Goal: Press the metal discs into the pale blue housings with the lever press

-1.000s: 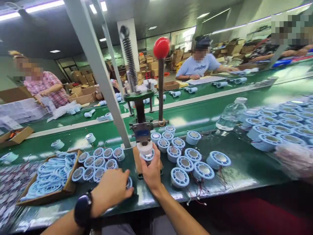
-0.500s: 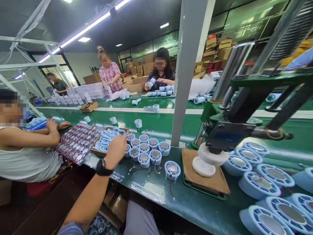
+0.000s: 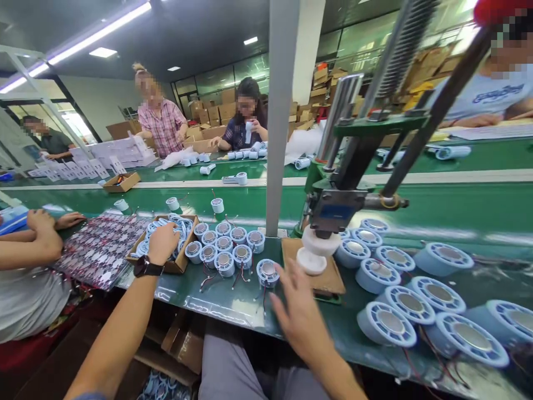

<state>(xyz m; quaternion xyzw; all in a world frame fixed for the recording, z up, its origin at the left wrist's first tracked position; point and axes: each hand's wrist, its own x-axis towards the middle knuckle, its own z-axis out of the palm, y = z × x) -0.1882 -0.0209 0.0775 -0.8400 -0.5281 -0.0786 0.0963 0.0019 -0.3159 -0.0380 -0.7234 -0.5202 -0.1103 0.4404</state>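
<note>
My left hand (image 3: pixel 164 243), with a black watch on its wrist, reaches into a cardboard box of light blue rings (image 3: pixel 182 226); its fingertips are hidden among the rings. My right hand (image 3: pixel 296 297) is spread, fingers apart and slightly blurred, beside a single blue round unit (image 3: pixel 267 273) with a silver disc on top. Nothing shows in its grasp. Between the box and that unit stands a group of similar blue units (image 3: pixel 225 244) with thin wires. Beyond my right hand, the hand press (image 3: pixel 337 211) has a white round pad above a white round holder (image 3: pixel 311 261).
More blue units (image 3: pixel 410 300) cover the bench to the right. A grey post (image 3: pixel 278 139) rises behind the bench. Left of the box lies a sheet of small metal parts (image 3: pixel 100 250), near a co-worker's arms. Several people sit or stand across the green conveyor (image 3: pixel 187 194).
My right hand has come into view beside the single unit. My left hand has moved further over the box of rings. The camera view has shifted to the right.
</note>
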